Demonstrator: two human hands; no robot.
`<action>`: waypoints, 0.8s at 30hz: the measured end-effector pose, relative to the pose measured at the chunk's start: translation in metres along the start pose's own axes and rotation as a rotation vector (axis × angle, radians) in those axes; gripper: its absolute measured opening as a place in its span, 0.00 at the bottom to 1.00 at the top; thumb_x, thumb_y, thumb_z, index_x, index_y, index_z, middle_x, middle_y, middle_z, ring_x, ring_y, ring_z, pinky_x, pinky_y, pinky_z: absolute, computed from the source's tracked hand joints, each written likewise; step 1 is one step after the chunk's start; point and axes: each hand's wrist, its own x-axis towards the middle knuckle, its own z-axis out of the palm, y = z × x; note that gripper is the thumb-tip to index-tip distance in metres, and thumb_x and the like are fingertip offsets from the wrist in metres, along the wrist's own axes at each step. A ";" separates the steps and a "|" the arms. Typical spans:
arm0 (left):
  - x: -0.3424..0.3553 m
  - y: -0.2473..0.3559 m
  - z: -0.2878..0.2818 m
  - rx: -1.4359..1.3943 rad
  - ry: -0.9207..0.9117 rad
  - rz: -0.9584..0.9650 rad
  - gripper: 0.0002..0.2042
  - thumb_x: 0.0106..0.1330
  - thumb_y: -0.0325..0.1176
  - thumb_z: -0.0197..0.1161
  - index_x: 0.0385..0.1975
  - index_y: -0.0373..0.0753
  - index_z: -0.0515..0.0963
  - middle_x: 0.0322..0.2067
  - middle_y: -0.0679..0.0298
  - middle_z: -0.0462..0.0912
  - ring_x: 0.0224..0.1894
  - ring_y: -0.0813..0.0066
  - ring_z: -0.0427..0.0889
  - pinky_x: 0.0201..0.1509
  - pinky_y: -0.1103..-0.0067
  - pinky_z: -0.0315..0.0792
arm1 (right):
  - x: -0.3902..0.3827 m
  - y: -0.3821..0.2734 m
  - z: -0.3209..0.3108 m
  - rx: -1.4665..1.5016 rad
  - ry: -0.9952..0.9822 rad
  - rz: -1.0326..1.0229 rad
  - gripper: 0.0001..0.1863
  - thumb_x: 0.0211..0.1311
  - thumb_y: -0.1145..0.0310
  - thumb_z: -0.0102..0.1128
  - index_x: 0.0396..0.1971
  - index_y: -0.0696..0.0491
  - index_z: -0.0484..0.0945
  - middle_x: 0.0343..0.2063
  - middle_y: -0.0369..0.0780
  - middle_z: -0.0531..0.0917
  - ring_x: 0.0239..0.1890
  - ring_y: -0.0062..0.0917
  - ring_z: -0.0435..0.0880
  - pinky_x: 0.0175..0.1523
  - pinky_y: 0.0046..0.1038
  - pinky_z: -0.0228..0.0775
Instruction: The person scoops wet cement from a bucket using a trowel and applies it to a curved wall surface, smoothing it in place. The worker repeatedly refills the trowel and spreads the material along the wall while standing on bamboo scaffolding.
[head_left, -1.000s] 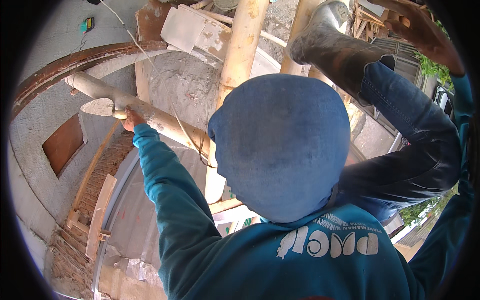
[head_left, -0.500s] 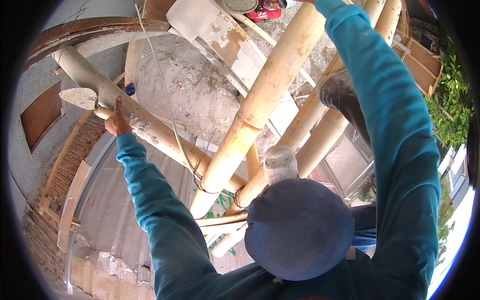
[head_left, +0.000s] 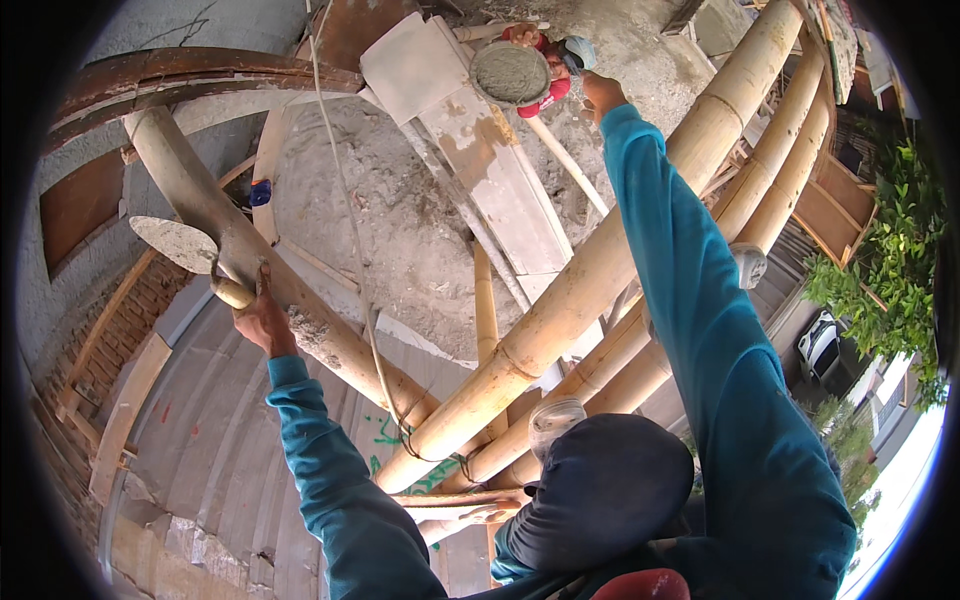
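Observation:
My left hand [head_left: 263, 322] is closed round the wooden handle of a trowel [head_left: 176, 245], beside a thick, mortar-smeared bamboo pole [head_left: 215, 205]. The trowel's rounded blade is grey with mortar and points away to the left. Far out in front, my right hand [head_left: 603, 95] has its fingers partly bent, and I see nothing held in them. Closest to it is a round bucket of wet grey mortar [head_left: 511, 74], apart from my fingers. A person in red with a light blue cap [head_left: 577, 54] holds the bucket up from below.
A large bamboo pole [head_left: 560, 315] slants under my right arm, lashed with wire near its lower end. More bamboo poles [head_left: 770, 155] run alongside. A dark cap [head_left: 610, 480] blocks the lower middle. A rope [head_left: 345, 185] hangs by a board [head_left: 500, 185]; corrugated sheets [head_left: 230, 440] lie below.
My right hand has swung left and come into full sight near the mortar bucket, which now shows whole. The view has shifted. My left hand keeps hold of the trowel.

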 end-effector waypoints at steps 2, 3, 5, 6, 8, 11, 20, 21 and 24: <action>0.000 -0.002 0.000 -0.109 -0.016 0.014 0.30 0.48 0.41 0.80 0.47 0.27 0.79 0.42 0.58 0.85 0.39 0.70 0.82 0.46 0.74 0.77 | 0.013 -0.001 0.011 0.041 -0.006 0.055 0.31 0.65 0.51 0.57 0.64 0.51 0.66 0.61 0.45 0.68 0.58 0.41 0.70 0.59 0.49 0.69; 0.000 -0.002 0.000 -0.097 -0.011 0.015 0.30 0.48 0.41 0.80 0.47 0.27 0.79 0.42 0.58 0.85 0.40 0.70 0.82 0.46 0.74 0.77 | 0.019 -0.001 0.017 0.061 -0.008 0.084 0.32 0.65 0.50 0.57 0.65 0.50 0.65 0.62 0.45 0.67 0.60 0.42 0.69 0.60 0.50 0.67; -0.002 -0.002 0.000 -0.070 0.000 0.016 0.29 0.49 0.40 0.80 0.47 0.26 0.78 0.42 0.57 0.85 0.40 0.70 0.82 0.46 0.74 0.76 | 0.036 0.006 0.029 0.079 -0.023 0.112 0.34 0.64 0.49 0.58 0.66 0.49 0.63 0.64 0.44 0.65 0.61 0.42 0.67 0.62 0.51 0.65; -0.002 0.000 0.000 -0.058 0.006 0.019 0.29 0.49 0.40 0.80 0.47 0.26 0.78 0.42 0.57 0.84 0.40 0.71 0.82 0.47 0.74 0.76 | 0.049 0.011 0.036 0.079 -0.036 0.109 0.36 0.63 0.48 0.59 0.67 0.49 0.62 0.64 0.44 0.65 0.62 0.42 0.67 0.62 0.51 0.65; -0.002 0.000 -0.007 -0.042 0.018 0.018 0.29 0.50 0.39 0.79 0.47 0.25 0.78 0.42 0.57 0.84 0.40 0.71 0.81 0.47 0.74 0.76 | 0.067 0.023 0.054 0.050 -0.070 0.119 0.38 0.62 0.47 0.61 0.67 0.49 0.62 0.65 0.44 0.64 0.63 0.43 0.65 0.63 0.51 0.64; -0.001 0.004 -0.012 -0.058 0.002 0.019 0.29 0.51 0.39 0.79 0.47 0.25 0.78 0.42 0.57 0.84 0.40 0.71 0.82 0.47 0.75 0.77 | 0.116 0.055 0.074 -0.102 -0.032 0.016 0.41 0.56 0.43 0.63 0.60 0.59 0.66 0.60 0.50 0.70 0.60 0.44 0.71 0.60 0.43 0.67; -0.006 0.012 -0.009 -0.024 -0.033 -0.067 0.29 0.51 0.38 0.79 0.48 0.25 0.77 0.43 0.56 0.84 0.40 0.70 0.82 0.47 0.75 0.78 | 0.174 0.104 0.090 -0.337 0.194 -0.158 0.54 0.46 0.47 0.76 0.59 0.73 0.58 0.54 0.57 0.74 0.55 0.40 0.76 0.56 0.39 0.72; -0.007 0.010 -0.013 -0.046 -0.028 -0.070 0.29 0.51 0.38 0.79 0.48 0.25 0.77 0.43 0.56 0.84 0.40 0.70 0.83 0.46 0.75 0.78 | 0.166 0.106 0.093 -0.385 0.188 -0.171 0.51 0.47 0.48 0.76 0.57 0.72 0.62 0.52 0.56 0.76 0.53 0.39 0.78 0.54 0.38 0.73; -0.006 0.010 -0.013 -0.062 -0.023 -0.054 0.29 0.51 0.38 0.78 0.48 0.24 0.76 0.43 0.56 0.84 0.40 0.70 0.83 0.46 0.74 0.78 | 0.169 0.110 0.086 -0.454 0.065 -0.288 0.39 0.49 0.49 0.74 0.49 0.69 0.74 0.43 0.49 0.81 0.45 0.33 0.81 0.47 0.35 0.75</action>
